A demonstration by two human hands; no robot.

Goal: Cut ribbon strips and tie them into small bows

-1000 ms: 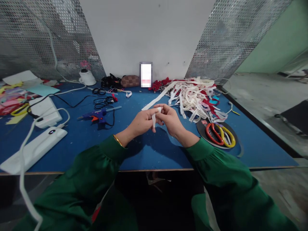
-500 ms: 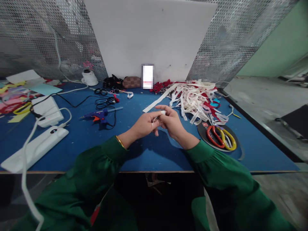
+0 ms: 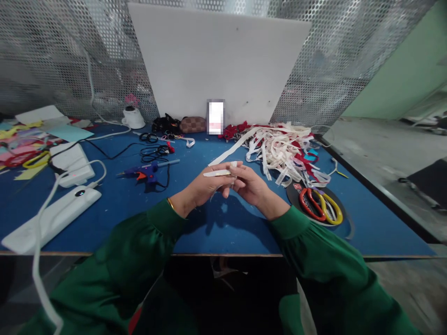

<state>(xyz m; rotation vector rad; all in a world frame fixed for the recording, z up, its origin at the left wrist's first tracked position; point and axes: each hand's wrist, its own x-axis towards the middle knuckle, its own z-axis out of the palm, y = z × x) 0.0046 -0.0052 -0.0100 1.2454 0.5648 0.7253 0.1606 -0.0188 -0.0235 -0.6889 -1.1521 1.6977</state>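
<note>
Above the middle of the blue table my two hands meet, fingertips together. A white ribbon (image 3: 217, 173) lies across the fingers, one end pointing left and a small folded or rolled bit showing at the fingertips. My left hand (image 3: 206, 184) is closed on it, a gold bangle at the wrist. My right hand (image 3: 250, 184) pinches the ribbon from the other side. Just beyond the hands, a long white strip (image 3: 232, 148) runs back to a heap of white and red ribbons (image 3: 279, 146). How the ribbon is folded between the fingers is partly hidden.
On the right, red- and yellow-handled scissors (image 3: 319, 205) rest on a dark round disc. A blue glue gun (image 3: 146, 172) lies to the left, near a white power bank (image 3: 52, 218) with a cable. A phone (image 3: 215, 117) leans on the white board (image 3: 220, 65).
A white ribbon end now sticks out leftward across my left fingers; before, only a thin loop showed there. My hands stay together in about the same place. The view has tilted slightly upward.
</note>
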